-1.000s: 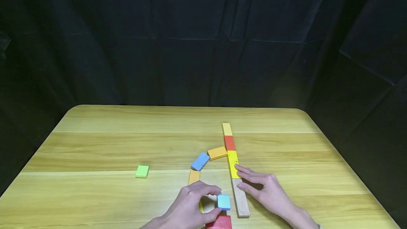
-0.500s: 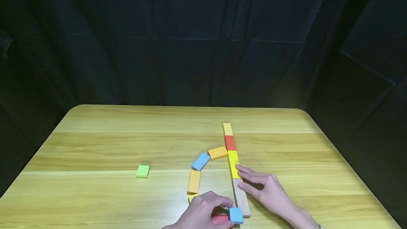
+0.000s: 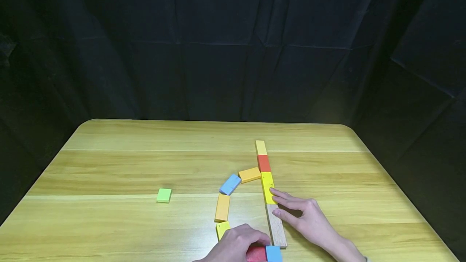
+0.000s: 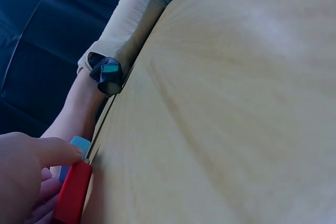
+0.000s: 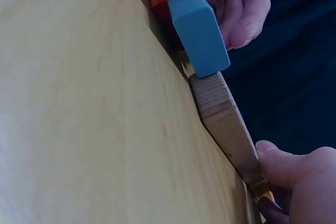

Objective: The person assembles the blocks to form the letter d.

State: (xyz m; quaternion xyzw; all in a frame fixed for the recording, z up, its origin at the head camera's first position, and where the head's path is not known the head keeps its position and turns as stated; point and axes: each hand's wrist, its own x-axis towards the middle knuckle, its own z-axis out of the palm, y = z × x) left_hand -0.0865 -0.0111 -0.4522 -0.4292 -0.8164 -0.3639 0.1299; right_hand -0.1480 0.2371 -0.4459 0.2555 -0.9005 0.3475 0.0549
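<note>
My left hand [image 3: 238, 246] is at the table's near side, pinching a small blue block [image 3: 274, 253]. That block sits between the red block [image 3: 256, 254] and the near end of a bare wooden block [image 3: 276, 225]. In the right wrist view the blue block [image 5: 199, 32] stands right at the wooden block's end, left thumb on its top. My right hand [image 3: 309, 217] rests along the straight row, thumb on the wooden block and fingertips on the yellow block [image 3: 267, 187]. Farther up the row lie a red block [image 3: 264, 163] and a pale yellow block [image 3: 261, 147].
Left of the row, a curve of blocks runs through an orange block [image 3: 249, 174], a blue slab [image 3: 230, 184], a second orange block [image 3: 222, 208] and a small yellow block [image 3: 222, 229]. A green block [image 3: 164, 195] lies alone at left. Dark curtains [image 3: 218, 51] surround the table [image 3: 109, 153].
My left hand has carried the small blue block toward the near edge and rightward, down beside the red block. More of the curve's orange and yellow blocks now shows. The right hand stays put.
</note>
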